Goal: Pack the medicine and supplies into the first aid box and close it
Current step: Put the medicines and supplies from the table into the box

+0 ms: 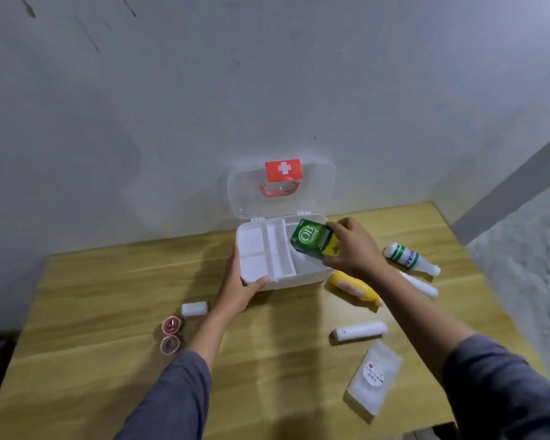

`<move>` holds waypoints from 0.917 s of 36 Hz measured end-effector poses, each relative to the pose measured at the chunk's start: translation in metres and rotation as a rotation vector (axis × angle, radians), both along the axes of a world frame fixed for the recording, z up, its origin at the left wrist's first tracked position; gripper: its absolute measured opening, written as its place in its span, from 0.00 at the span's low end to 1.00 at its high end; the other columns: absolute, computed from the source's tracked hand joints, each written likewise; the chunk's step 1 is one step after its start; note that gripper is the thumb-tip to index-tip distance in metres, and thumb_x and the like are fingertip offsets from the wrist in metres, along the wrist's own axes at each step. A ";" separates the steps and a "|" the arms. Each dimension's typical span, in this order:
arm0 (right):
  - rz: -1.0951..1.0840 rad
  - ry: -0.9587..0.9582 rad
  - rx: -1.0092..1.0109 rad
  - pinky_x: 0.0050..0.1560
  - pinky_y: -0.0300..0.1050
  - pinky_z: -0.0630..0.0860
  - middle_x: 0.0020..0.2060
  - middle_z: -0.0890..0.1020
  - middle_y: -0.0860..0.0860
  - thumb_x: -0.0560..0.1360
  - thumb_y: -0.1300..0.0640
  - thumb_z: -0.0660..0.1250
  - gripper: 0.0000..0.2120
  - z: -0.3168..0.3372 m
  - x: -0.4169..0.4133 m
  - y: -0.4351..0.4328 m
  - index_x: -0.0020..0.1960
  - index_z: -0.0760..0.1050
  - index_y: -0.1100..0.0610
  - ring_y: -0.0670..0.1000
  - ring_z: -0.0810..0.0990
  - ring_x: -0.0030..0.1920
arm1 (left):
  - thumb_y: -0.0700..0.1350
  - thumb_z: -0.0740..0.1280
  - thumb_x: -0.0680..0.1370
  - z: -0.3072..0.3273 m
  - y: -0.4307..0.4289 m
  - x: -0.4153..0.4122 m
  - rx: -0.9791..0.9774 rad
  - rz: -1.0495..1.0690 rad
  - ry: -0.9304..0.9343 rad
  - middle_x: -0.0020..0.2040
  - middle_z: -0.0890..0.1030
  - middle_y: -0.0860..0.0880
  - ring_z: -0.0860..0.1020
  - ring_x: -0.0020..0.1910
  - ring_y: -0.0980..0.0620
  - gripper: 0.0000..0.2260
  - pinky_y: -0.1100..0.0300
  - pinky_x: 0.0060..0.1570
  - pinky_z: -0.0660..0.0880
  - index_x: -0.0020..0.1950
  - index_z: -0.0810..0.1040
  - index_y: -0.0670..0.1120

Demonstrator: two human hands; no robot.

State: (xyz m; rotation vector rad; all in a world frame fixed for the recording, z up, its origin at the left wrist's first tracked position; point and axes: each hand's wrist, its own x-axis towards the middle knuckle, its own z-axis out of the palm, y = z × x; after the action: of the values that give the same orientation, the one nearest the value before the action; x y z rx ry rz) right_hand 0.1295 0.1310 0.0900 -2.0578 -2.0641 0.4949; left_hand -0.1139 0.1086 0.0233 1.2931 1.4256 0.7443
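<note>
Box (267, 249), white plastic, sat open on the wooden surface (108, 296) near the wall, its clear lid (315, 192) standing upright behind it with a red cross label (283, 169) and a red handle (279, 189). Inside lay a divided white tray: two small compartments at the left, a narrow one in the middle, a larger one at the right.

The left hand (238, 289) lay against the box's near-left corner, fingers on the left wall and thumb along the front edge, its grip closed loosely on the box. The right hand (353, 249) held a green carton (315, 241), tilted, over the right compartment; the grip was closed on the carton's yellow-marked end. Whether the carton touched the tray could not be told.

Other supplies lay loose on the surface. Left of the box: a small gauze roll (195, 308) and two round red tins (171, 325), one just nearer than the other. Right of the box: a yellow bottle (354, 285) on its side just beside the front corner, a white bottle (411, 258) with green stripes farther right, also on its side, and a white tube (421, 285) partly hidden by the right forearm. Nearer the camera lay a white roll (359, 332) and a clear packet (375, 379) with a round label. Both sleeves (172, 398) were grey.
</note>
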 end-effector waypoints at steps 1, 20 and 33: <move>0.083 -0.084 -0.020 0.59 0.49 0.72 0.61 0.72 0.56 0.64 0.51 0.72 0.37 0.002 0.000 0.010 0.70 0.65 0.54 0.57 0.71 0.60 | 0.45 0.73 0.70 0.001 0.000 0.001 -0.004 0.001 -0.004 0.76 0.55 0.52 0.56 0.73 0.55 0.44 0.55 0.72 0.57 0.76 0.46 0.52; 0.416 -0.169 -0.132 0.57 0.50 0.73 0.64 0.71 0.55 0.65 0.54 0.73 0.35 -0.036 -0.011 0.046 0.69 0.65 0.55 0.57 0.69 0.63 | 0.47 0.74 0.69 0.006 -0.004 0.001 -0.067 0.033 -0.031 0.77 0.56 0.55 0.57 0.74 0.54 0.44 0.49 0.73 0.59 0.75 0.47 0.56; 0.423 -0.039 -0.104 0.64 0.44 0.70 0.66 0.74 0.55 0.71 0.67 0.66 0.19 -0.056 -0.030 0.061 0.61 0.77 0.60 0.55 0.74 0.63 | 0.46 0.73 0.71 0.006 -0.005 0.004 -0.074 0.055 -0.021 0.77 0.55 0.54 0.56 0.74 0.54 0.43 0.55 0.72 0.58 0.76 0.46 0.54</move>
State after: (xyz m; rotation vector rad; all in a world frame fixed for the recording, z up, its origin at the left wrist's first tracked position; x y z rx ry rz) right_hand 0.0997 0.1915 0.0339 -1.6858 -2.5572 0.6397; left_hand -0.1100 0.1037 0.0297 1.1904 1.4629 0.7331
